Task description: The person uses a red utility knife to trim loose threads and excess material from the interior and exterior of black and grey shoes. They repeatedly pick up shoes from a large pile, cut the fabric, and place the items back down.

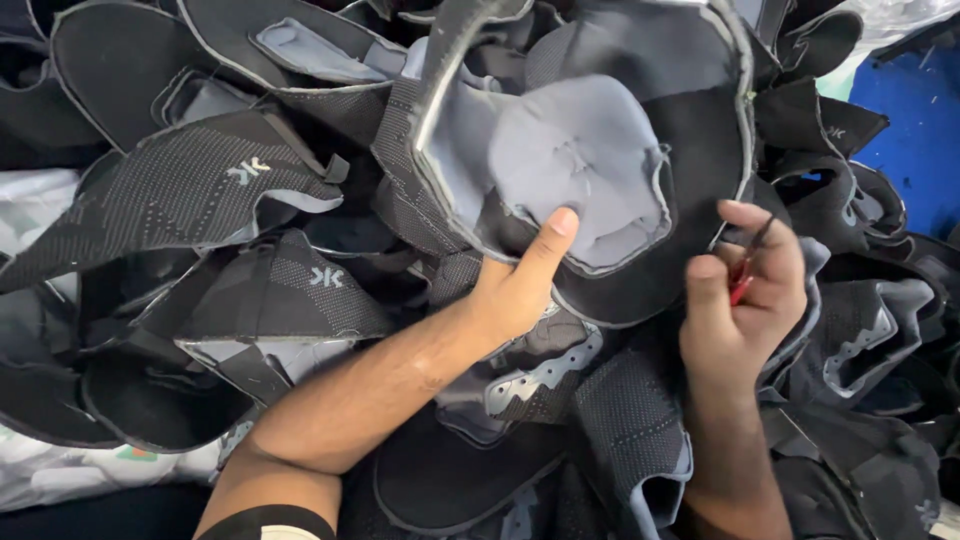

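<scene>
My left hand (515, 285) grips a black knitted shoe upper (600, 150) turned inside out, thumb pressed on its grey lining near the lower edge. My right hand (745, 295) is just right of that upper, fingers closed on a small red-handled thread snipper (745, 275) whose dark tips point up toward the upper's rim. The upper is raised above a heap of similar pieces.
Several black and grey shoe uppers (200, 190) are piled all around, overlapping. A blue surface (915, 130) shows at the top right. White plastic bags (30, 205) lie at the left edge and lower left.
</scene>
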